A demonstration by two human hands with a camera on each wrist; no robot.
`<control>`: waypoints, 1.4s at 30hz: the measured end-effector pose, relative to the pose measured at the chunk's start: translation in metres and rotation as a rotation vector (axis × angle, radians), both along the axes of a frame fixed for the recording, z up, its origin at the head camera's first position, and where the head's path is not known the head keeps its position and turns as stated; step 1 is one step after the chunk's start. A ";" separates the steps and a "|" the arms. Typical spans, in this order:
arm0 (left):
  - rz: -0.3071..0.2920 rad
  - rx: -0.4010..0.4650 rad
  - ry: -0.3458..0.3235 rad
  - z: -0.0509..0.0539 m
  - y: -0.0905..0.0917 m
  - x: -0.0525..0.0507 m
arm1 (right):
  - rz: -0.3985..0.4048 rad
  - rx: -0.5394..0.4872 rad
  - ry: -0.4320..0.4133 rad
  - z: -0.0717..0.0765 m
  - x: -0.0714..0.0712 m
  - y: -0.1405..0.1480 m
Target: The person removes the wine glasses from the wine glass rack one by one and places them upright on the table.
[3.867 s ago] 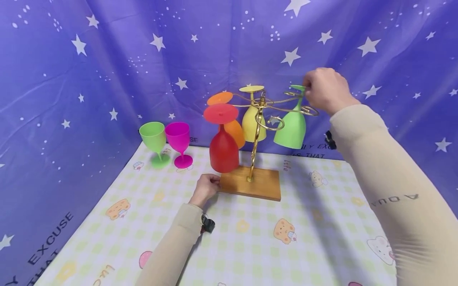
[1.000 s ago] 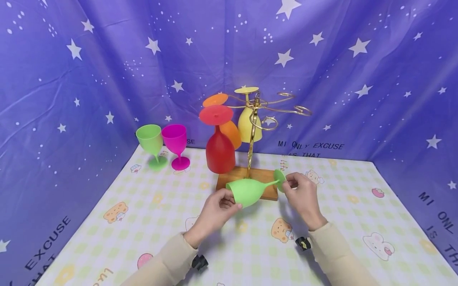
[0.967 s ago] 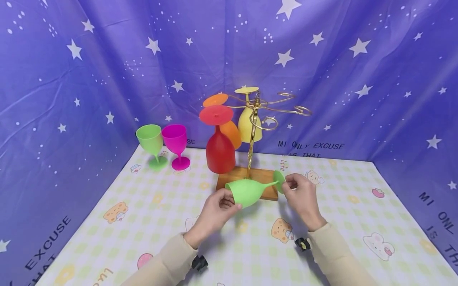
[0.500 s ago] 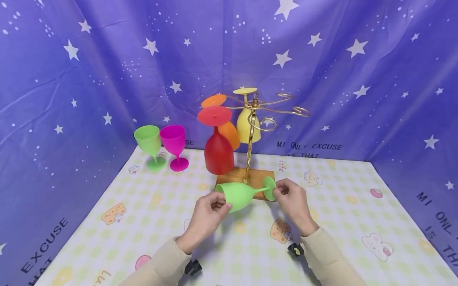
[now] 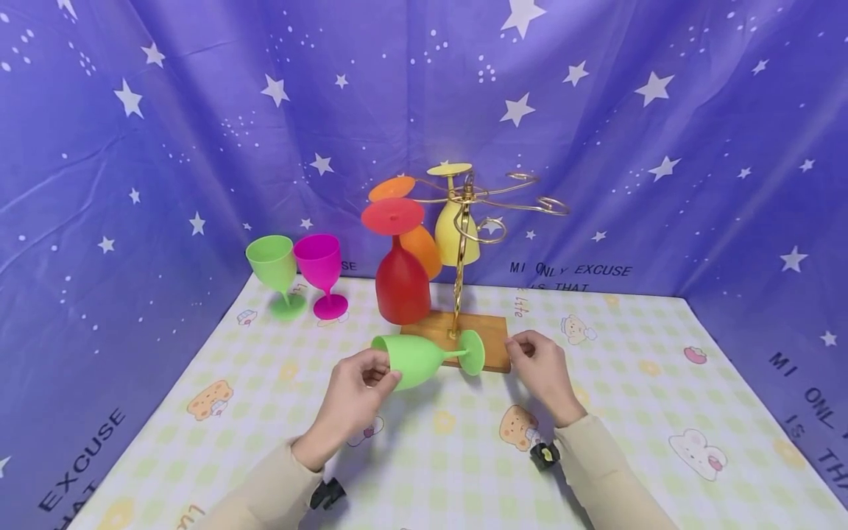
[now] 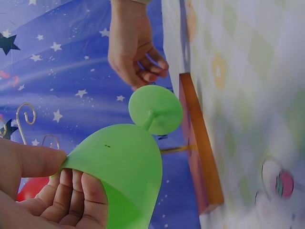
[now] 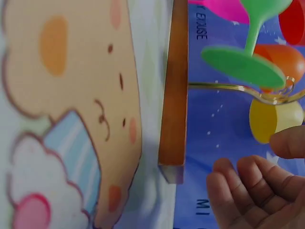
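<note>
My left hand point(image 5: 351, 390) pinches the rim of a green plastic goblet point(image 5: 414, 361), thumb outside and fingers inside the bowl. The goblet lies sideways in the air before the rack's wooden base point(image 5: 493, 343), its foot pointing right. Just off the base's right end is my right hand point(image 5: 542, 372), fingers loosely curled around nothing; the right wrist view shows it apart from the goblet's foot point(image 7: 243, 66). From the gold rack point(image 5: 458, 287) a red goblet point(image 5: 403, 287), an orange goblet point(image 5: 424, 250) and a yellow goblet point(image 5: 457, 234) hang upside down.
Another green goblet point(image 5: 273, 263) and a magenta goblet point(image 5: 319, 263) stand upright at the table's back left. The rack's right-hand loops point(image 5: 551, 206) carry no goblets. A checked tablecloth point(image 5: 636, 412) covers the table, with a starry purple curtain point(image 5: 424, 88) behind.
The green goblet came off the rack's right loop and down into both hands. The right hand has since let go of its foot, and the left hand has carried it leftward.
</note>
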State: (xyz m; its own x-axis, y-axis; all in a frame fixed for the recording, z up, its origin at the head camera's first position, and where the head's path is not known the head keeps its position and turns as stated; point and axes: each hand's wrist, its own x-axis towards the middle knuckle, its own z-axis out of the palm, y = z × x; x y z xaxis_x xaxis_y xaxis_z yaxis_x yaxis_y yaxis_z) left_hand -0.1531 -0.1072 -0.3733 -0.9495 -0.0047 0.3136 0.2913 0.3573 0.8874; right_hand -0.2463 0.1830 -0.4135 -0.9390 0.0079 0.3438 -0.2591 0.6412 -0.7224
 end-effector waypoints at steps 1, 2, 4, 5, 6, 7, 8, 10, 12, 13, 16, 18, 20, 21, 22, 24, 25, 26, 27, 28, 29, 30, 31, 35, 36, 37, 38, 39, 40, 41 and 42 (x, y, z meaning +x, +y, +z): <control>0.004 -0.013 0.004 0.002 -0.002 0.001 | -0.010 0.003 -0.022 -0.001 -0.002 0.001; 0.009 -0.031 0.011 0.004 -0.004 0.001 | -0.022 0.007 -0.043 -0.002 -0.005 0.002; 0.017 -0.064 0.027 0.007 -0.009 0.002 | -0.038 0.006 -0.094 -0.003 -0.009 0.003; 0.021 -0.084 0.036 0.009 -0.011 0.002 | -0.041 0.003 -0.119 -0.004 -0.011 0.004; 0.024 -0.102 0.046 0.011 -0.014 0.003 | -0.046 0.001 -0.146 -0.005 -0.014 0.004; 0.028 -0.121 0.055 0.012 -0.017 0.003 | -0.047 -0.002 -0.169 -0.006 -0.016 0.004; 0.031 -0.138 0.062 0.014 -0.019 0.003 | -0.046 -0.006 -0.191 -0.007 -0.018 0.004; 0.033 -0.173 0.075 0.018 -0.025 0.003 | -0.043 -0.015 -0.230 -0.007 -0.021 0.004; 0.032 -0.207 0.086 0.022 -0.030 0.003 | -0.043 -0.019 -0.264 -0.008 -0.023 0.004; 0.032 -0.226 0.093 0.024 -0.033 0.003 | -0.040 -0.021 -0.281 -0.008 -0.024 0.004; 0.043 -0.289 0.119 0.030 -0.041 0.001 | -0.037 -0.021 -0.329 -0.010 -0.027 0.004; 0.054 -0.329 0.139 0.034 -0.046 0.000 | -0.039 -0.023 -0.353 -0.011 -0.028 0.004; 0.062 -0.365 0.157 0.038 -0.051 -0.002 | -0.045 -0.025 -0.372 -0.011 -0.029 0.004; 0.063 -0.381 0.164 0.040 -0.053 -0.003 | -0.048 -0.029 -0.380 -0.012 -0.030 0.004; 0.064 -0.397 0.171 0.042 -0.055 -0.003 | -0.049 -0.035 -0.388 -0.012 -0.030 0.004; 0.066 -0.425 0.185 0.047 -0.060 -0.005 | -0.046 -0.041 -0.403 -0.013 -0.031 0.005; 0.068 -0.440 0.191 0.049 -0.063 -0.006 | -0.044 -0.041 -0.412 -0.013 -0.031 0.005; 0.069 -0.455 0.197 0.052 -0.066 -0.007 | -0.041 -0.046 -0.420 -0.014 -0.031 0.005; 0.071 -0.472 0.202 0.054 -0.068 -0.008 | -0.038 -0.049 -0.427 -0.014 -0.032 0.005; 0.074 -0.488 0.202 0.056 -0.071 -0.009 | -0.035 -0.048 -0.432 -0.014 -0.032 0.005; 0.074 -0.502 0.203 0.058 -0.074 -0.010 | -0.029 -0.045 -0.434 -0.014 -0.032 0.006; 0.074 -0.517 0.204 0.061 -0.077 -0.011 | -0.026 -0.041 -0.436 -0.015 -0.033 0.006; 0.075 -0.533 0.203 0.064 -0.080 -0.012 | -0.021 -0.038 -0.435 -0.015 -0.033 0.006; 0.081 -0.608 0.235 0.075 -0.090 -0.015 | 0.001 -0.018 -0.422 -0.018 -0.035 0.006; 0.082 -0.629 0.249 0.078 -0.092 -0.015 | 0.002 -0.015 -0.421 -0.018 -0.035 0.006; 0.086 -0.651 0.263 0.079 -0.093 -0.016 | 0.002 -0.014 -0.421 -0.018 -0.035 0.006; 0.089 -0.672 0.281 0.081 -0.095 -0.017 | 0.003 -0.011 -0.419 -0.018 -0.035 0.005; 0.092 -0.692 0.297 0.082 -0.096 -0.018 | 0.001 -0.011 -0.421 -0.018 -0.035 0.005; 0.096 -0.710 0.310 0.082 -0.098 -0.020 | -0.001 -0.011 -0.424 -0.018 -0.035 0.004; 0.101 -0.727 0.322 0.082 -0.100 -0.021 | -0.003 -0.009 -0.424 -0.018 -0.035 0.004; 0.109 -0.744 0.333 0.082 -0.101 -0.023 | -0.003 -0.010 -0.426 -0.018 -0.034 0.004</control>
State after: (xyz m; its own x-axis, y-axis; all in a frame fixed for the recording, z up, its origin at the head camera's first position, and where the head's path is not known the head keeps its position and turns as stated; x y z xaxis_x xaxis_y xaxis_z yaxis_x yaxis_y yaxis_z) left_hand -0.1761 -0.2086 -0.2908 -0.8125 0.2285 0.5364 0.4269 0.8597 0.2804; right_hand -0.2806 0.1867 -0.4315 -0.9971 0.0126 -0.0746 0.0656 0.6338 -0.7707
